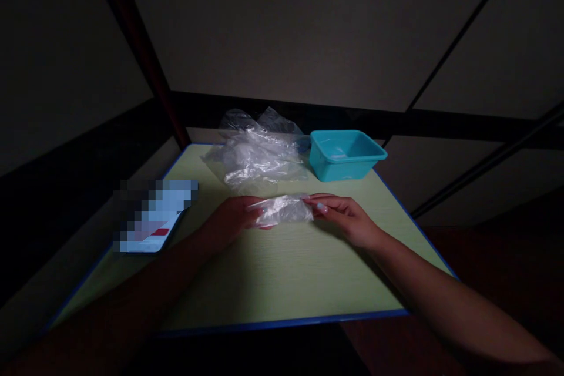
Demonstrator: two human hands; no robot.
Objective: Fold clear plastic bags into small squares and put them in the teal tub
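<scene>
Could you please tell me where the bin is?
In the head view, the bin sits on the table at its far right corner, right of the plastic heap.

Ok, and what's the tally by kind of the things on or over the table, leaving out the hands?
Tub: 1
Phone: 1
Heap of clear plastic: 1, its separate pieces too tangled to count
Strip of clear plastic between left hand and right hand: 1
Total: 4
</scene>
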